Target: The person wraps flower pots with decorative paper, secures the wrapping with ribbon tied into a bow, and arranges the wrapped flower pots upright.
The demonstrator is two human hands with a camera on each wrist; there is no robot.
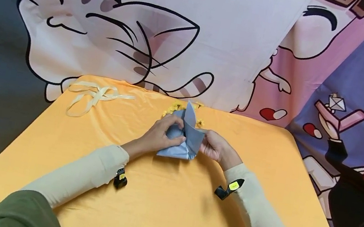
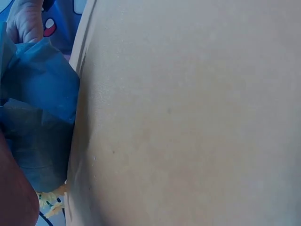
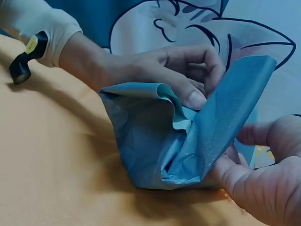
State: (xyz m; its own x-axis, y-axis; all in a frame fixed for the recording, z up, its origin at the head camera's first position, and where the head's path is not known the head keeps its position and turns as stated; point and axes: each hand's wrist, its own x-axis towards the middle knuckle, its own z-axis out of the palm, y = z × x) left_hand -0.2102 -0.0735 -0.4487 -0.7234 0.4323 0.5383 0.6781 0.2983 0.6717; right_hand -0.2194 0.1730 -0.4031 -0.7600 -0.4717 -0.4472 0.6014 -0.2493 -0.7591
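Note:
A blue wrapping sheet (image 1: 185, 138) folded into a cone lies at the middle of the orange table (image 1: 160, 205), with small yellow flowers (image 1: 175, 107) poking out behind it. My left hand (image 1: 164, 134) curls over the sheet's left fold, thumb pressed on the crumpled edge (image 3: 176, 115). From the right, my right hand (image 1: 212, 145) pinches the upright flap (image 3: 230, 113) between thumb and fingers. In the left wrist view the blue sheet (image 2: 37, 113) fills the left edge beside a wide cream surface, and a fingertip (image 2: 26, 21) of the other hand shows on it.
A loose cream ribbon (image 1: 93, 95) lies at the table's far left corner. A cartoon cat backdrop (image 1: 108, 38) hangs right behind the table. Black wrist straps (image 1: 120, 179) sit on both cream sleeves.

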